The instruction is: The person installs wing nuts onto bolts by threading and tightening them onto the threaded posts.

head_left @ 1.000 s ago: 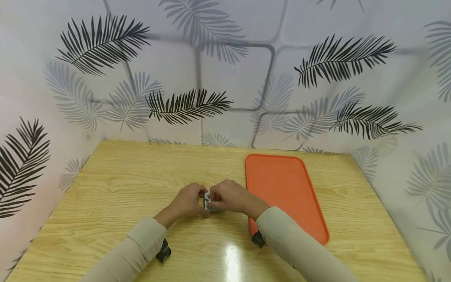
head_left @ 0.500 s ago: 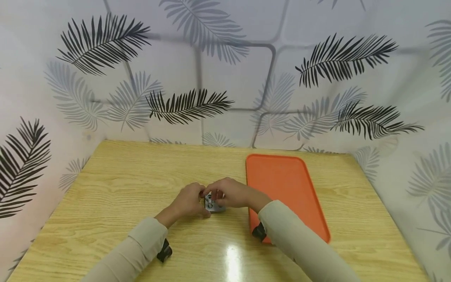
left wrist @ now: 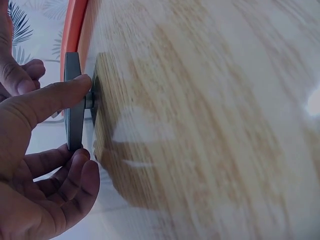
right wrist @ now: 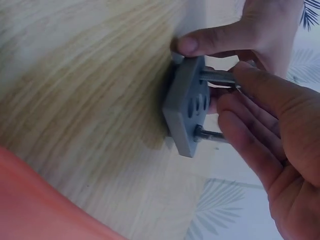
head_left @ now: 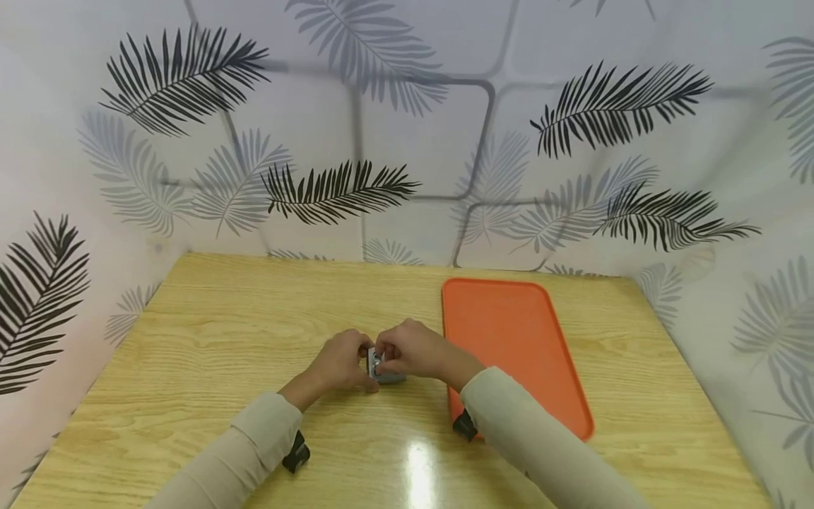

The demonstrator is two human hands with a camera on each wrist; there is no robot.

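A small grey plate with round holes [right wrist: 180, 112] is held a little above the table, flat face up. Two shiny metal pins stand out of its upper face, an upper pin [right wrist: 216, 76] and a lower pin [right wrist: 210, 135] in the right wrist view. My left hand [head_left: 339, 364] grips the plate by opposite edges, thumb on one side and fingers on the other. From the right, my right hand [head_left: 416, 351] pinches the end of a pin with thumb and curled fingers, partly hiding it. Below the plate, a short dark stub [left wrist: 90, 100] shows in the left wrist view.
An orange-red tray [head_left: 509, 339] lies on the wood-grain table [head_left: 254, 304] to the right, under the right forearm. Behind the table rises a backdrop printed with leaves [head_left: 413, 141]. A bright reflection shines on the table's near part.
Half a second ago the right fingers were spread and lifted, showing more of the plate; now they are back together at the pin, as a second ago. The left hand stays put.
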